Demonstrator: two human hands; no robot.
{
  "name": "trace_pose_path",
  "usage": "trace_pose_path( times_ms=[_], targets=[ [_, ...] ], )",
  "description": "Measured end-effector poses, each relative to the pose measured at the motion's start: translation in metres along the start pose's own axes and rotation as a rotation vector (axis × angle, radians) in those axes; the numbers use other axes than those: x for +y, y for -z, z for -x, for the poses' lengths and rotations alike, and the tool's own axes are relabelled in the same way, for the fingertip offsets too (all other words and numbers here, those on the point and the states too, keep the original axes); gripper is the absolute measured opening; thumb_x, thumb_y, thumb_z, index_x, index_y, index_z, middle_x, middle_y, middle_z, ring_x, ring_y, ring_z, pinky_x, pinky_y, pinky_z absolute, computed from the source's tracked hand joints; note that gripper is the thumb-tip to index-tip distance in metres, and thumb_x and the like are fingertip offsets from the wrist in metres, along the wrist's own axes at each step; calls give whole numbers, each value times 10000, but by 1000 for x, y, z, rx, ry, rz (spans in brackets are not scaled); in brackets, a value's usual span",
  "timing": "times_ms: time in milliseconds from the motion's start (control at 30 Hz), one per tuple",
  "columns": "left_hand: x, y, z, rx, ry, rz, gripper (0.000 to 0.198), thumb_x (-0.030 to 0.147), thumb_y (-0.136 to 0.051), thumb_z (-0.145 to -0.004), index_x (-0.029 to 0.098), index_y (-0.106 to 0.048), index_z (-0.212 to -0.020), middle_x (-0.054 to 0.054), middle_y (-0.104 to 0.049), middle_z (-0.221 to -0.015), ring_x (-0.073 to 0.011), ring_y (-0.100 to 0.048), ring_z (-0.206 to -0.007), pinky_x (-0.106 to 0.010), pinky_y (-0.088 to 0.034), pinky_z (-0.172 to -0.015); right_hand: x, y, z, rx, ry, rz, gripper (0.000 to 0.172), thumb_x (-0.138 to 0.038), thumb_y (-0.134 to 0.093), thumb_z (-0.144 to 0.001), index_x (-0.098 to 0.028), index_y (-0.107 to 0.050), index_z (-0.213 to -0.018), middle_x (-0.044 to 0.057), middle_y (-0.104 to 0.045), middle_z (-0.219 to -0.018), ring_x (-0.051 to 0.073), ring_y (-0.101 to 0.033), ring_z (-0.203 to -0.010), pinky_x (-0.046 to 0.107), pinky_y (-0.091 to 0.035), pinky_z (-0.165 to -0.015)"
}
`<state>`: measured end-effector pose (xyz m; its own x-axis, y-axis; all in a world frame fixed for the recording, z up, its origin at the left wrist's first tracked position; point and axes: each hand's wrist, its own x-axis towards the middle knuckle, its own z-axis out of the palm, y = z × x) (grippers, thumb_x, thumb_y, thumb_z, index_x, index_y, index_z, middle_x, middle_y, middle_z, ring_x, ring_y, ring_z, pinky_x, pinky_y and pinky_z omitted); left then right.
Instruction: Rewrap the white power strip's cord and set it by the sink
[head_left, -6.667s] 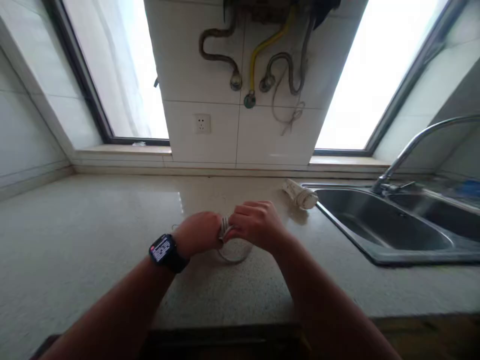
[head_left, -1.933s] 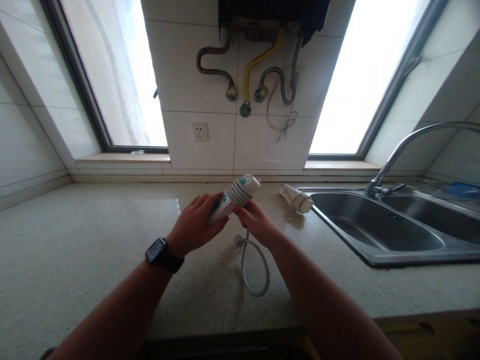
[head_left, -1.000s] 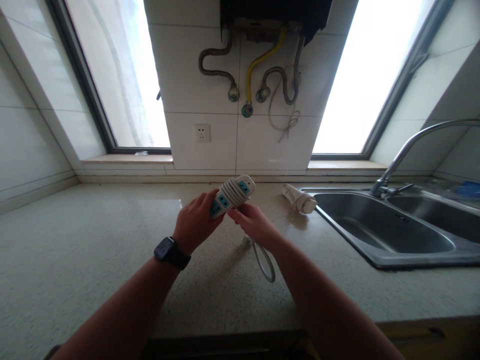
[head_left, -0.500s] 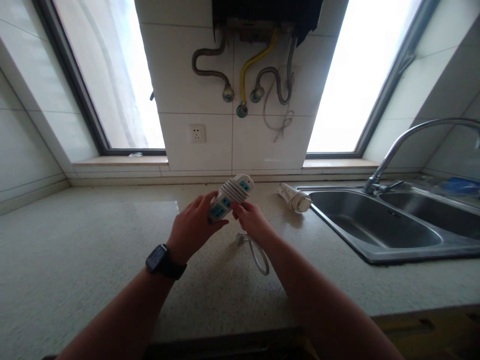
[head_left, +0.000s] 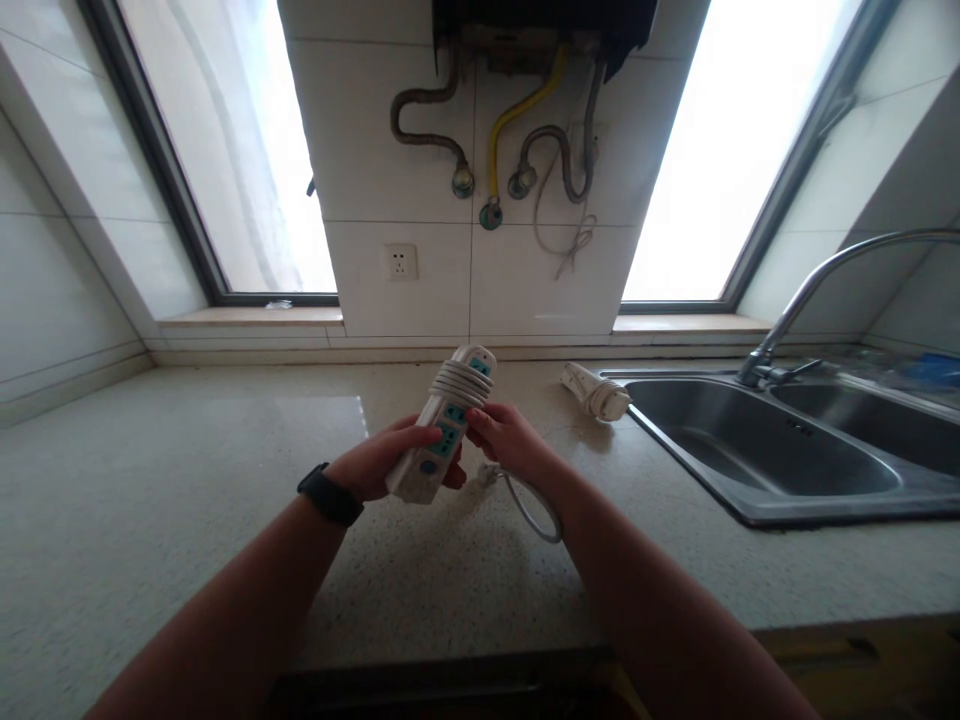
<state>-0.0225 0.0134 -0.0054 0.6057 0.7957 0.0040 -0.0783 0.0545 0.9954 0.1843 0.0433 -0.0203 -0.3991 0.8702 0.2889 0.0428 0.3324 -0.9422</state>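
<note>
A white power strip [head_left: 420,478] with teal sockets is held tilted above the counter, its far end pointing up and right. Several turns of its white cord [head_left: 457,385] are wound round the upper part. My left hand [head_left: 394,455] grips the lower body, thumb across the sockets and fingers underneath. At the right edge of the strip, just below the windings, my right hand [head_left: 506,437] is closed in a pinch on the cord. A loose loop of cord with a plug [head_left: 489,475] hangs below the right hand, near the counter.
A second white power strip [head_left: 596,392], cord-wrapped, lies on the stone counter [head_left: 225,480] beside the steel sink [head_left: 750,440]. The faucet [head_left: 780,330] rises behind the sink. A wall socket [head_left: 401,262] and heater pipes [head_left: 491,150] are on the tiled wall.
My left hand has shifted to the strip's lower end, its thumb now across the sockets. The strip stands more upright, showing its lower end and button. The view has moved slightly.
</note>
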Motion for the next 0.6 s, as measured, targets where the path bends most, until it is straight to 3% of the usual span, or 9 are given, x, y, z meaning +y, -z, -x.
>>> trace_pose_path(
  times_ms=[233, 433, 600],
  targets=[
    [1, -9, -6, 135, -42, -140, 318, 326, -660, -804, 165, -565, -1062, -63, -675, -835, -187, -672, -658, -334, -546, -601, 2, 3, -4, 57, -54, 189, 428, -543, -551, -867, -175, -557, -649, -38, -431, -525, 101, -355, -498, 253, -248, -493],
    [-8, -3, -18, 369, -176, -463, 259, 308, -634, -813, 155, -577, -1015, -10, -631, -714, -160, -625, -611, -295, -500, -572, 5, 5, -2, 146, -104, 451, 415, -564, -664, -796, -152, -671, -753, -31, -495, -589, 109, -406, -554, 257, -274, -536],
    [-12, 1, -19, 506, -320, -888, 201, 297, -617, -820, 173, -603, -979, -28, -656, -792, -170, -611, -691, -306, -474, -624, 2, 2, 2, 149, -86, 514, 350, -476, -693, -801, -140, -713, -895, 17, -617, -690, 129, -511, -613, 260, -331, -572]
  ],
)
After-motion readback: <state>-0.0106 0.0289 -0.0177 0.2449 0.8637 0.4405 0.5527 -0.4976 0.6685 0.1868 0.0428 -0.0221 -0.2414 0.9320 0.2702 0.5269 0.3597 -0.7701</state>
